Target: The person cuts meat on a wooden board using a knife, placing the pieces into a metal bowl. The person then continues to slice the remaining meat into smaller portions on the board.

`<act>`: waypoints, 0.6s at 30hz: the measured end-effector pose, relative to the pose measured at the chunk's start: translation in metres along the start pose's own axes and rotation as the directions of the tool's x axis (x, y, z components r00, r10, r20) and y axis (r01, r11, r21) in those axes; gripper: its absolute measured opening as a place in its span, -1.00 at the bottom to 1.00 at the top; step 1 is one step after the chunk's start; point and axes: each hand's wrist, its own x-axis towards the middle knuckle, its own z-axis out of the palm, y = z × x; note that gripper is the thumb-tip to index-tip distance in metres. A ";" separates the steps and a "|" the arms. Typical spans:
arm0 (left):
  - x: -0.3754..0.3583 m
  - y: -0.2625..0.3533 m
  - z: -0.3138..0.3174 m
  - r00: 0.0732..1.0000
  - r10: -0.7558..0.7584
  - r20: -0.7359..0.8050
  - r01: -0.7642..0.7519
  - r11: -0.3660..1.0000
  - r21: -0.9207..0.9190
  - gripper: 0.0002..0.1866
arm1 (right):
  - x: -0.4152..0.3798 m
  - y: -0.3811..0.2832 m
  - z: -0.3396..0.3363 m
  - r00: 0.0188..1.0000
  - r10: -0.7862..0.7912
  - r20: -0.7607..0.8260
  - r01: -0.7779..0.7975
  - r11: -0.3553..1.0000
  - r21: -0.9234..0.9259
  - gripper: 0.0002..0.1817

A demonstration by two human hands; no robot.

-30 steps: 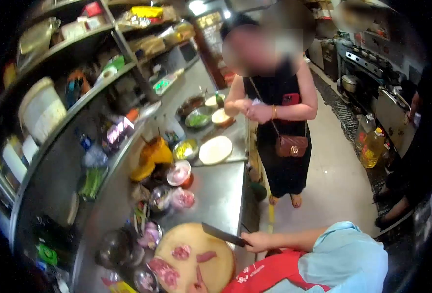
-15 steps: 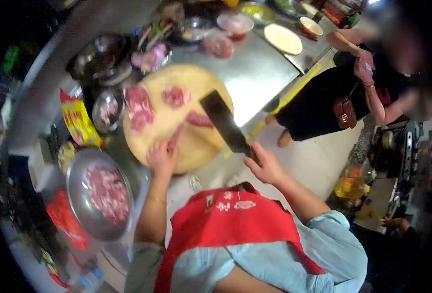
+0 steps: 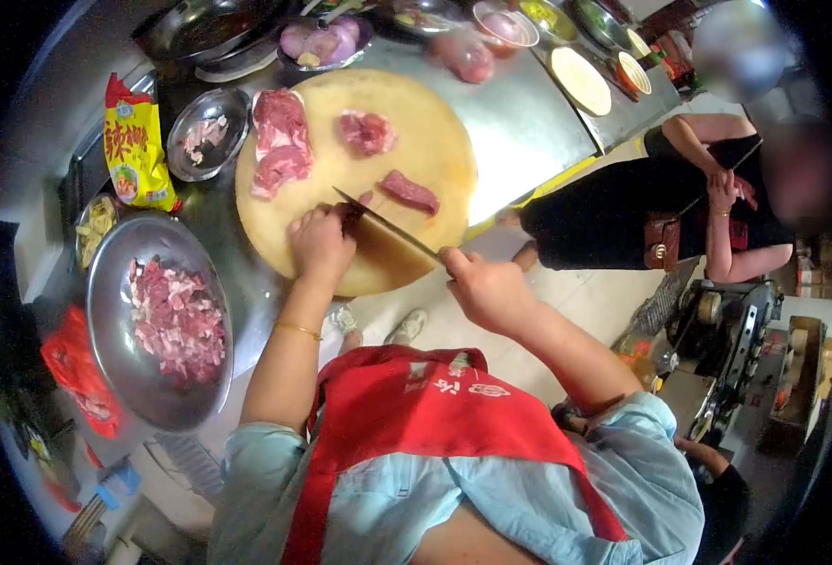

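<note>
My right hand (image 3: 480, 287) is wrapped round the handle of a cleaver (image 3: 392, 229), whose blade stands edge down over the round cutting board (image 3: 435, 118). Beside the blade's far end, my left hand (image 3: 324, 243) presses with curled fingers on a piece of meat, mostly hidden beneath them. A small bit of meat (image 3: 366, 199) lies just beyond the blade. Farther up the board are a strip of meat (image 3: 409, 192), a chunk (image 3: 367, 133) and a larger slab (image 3: 281, 141).
At the left stand a large metal bowl of cut meat (image 3: 101, 311), a small metal bowl (image 3: 179, 160) and a yellow packet (image 3: 138, 141). Bowls of onions (image 3: 327, 42) and other food line the back. A person in black (image 3: 595, 212) stands at the right, beyond the counter.
The cleaver has swung from over the board's right side to beside my left hand, its blade now upright. My left hand's fingers are more curled. The whole view has shifted.
</note>
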 end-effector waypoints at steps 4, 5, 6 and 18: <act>0.000 -0.001 0.003 0.999 0.043 -0.001 -0.043 0.999 0.001 -0.81 | 0.036 0.005 0.015 0.999 -0.001 0.051 0.002 0.999 -0.032 -0.80; 0.000 -0.001 0.003 0.998 0.057 -0.001 -0.057 0.998 -0.005 -0.83 | 0.046 0.005 0.017 0.998 -0.003 0.061 0.004 1.000 -0.018 -0.80; 0.000 -0.003 0.005 0.997 0.063 -0.039 -0.064 0.998 -0.016 -0.84 | 0.057 0.005 0.019 0.997 -0.006 0.071 0.006 1.000 -0.003 -0.81; -0.013 -0.016 0.024 0.979 0.055 -0.196 -0.092 0.978 -0.185 -0.67 | -0.007 0.026 0.011 0.994 0.106 0.032 -0.109 0.989 0.103 -0.74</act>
